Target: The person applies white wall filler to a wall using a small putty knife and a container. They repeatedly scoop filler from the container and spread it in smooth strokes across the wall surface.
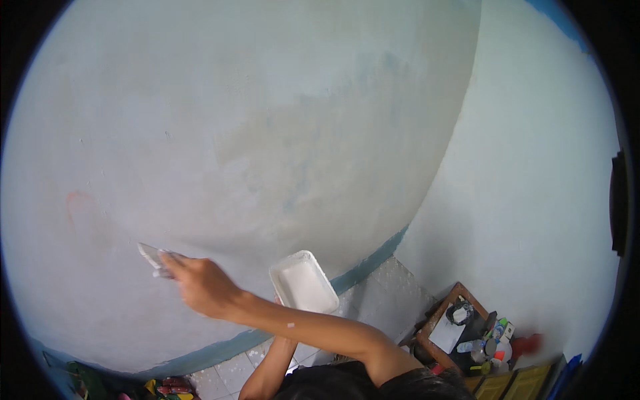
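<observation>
So the biggest thing by far is the patchy pale wall filling the space above and left of the tray, and well off to the tray's right you've got a wood-framed table with clutter on it. Now your white tray itself: it's tipped toward you with smooth white stuff inside, long axis slanting from upper left to lower right. Your left hand holds it from below, but the right forearm hides most of those fingers, so I can't tell how they're spread. Your right hand sits left of the tray, arm crossed over the left wrist, fingers closed snugly round a small scraper. That scraper's the smallest bit and imo the key one: it's farther left of the tray, tip aimed up-left, away from it, so the tray lies behind the gripping fingers. Left hand's nearer the tray, obviously. Can't tell if the blade's touching the wall.
</observation>
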Action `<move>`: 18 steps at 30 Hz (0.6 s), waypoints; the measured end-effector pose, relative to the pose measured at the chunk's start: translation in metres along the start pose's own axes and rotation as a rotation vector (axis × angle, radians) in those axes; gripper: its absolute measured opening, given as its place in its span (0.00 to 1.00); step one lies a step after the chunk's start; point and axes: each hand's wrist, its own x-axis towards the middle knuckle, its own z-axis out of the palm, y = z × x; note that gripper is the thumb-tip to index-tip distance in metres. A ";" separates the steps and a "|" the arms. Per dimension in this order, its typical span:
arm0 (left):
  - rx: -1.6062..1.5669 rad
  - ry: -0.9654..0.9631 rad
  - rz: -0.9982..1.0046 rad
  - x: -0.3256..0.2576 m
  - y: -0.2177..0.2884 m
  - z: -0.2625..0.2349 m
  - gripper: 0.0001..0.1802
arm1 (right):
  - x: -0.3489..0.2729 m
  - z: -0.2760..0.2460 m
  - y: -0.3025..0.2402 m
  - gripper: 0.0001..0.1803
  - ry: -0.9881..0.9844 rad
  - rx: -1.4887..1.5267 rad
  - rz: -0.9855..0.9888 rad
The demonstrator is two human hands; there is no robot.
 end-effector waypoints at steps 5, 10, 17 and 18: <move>0.003 -0.060 0.004 0.008 0.005 0.006 0.30 | -0.062 -0.136 0.011 0.14 0.365 -0.146 0.368; -0.039 -0.020 -0.003 0.011 -0.004 0.053 0.29 | -0.074 -0.306 0.092 0.11 1.031 -0.540 0.251; -0.062 0.061 0.049 0.009 -0.005 0.084 0.28 | -0.023 -0.469 0.158 0.12 1.270 -0.759 0.372; -0.051 0.067 0.062 0.008 -0.005 0.085 0.28 | -0.025 -0.490 0.172 0.13 1.294 -0.756 0.388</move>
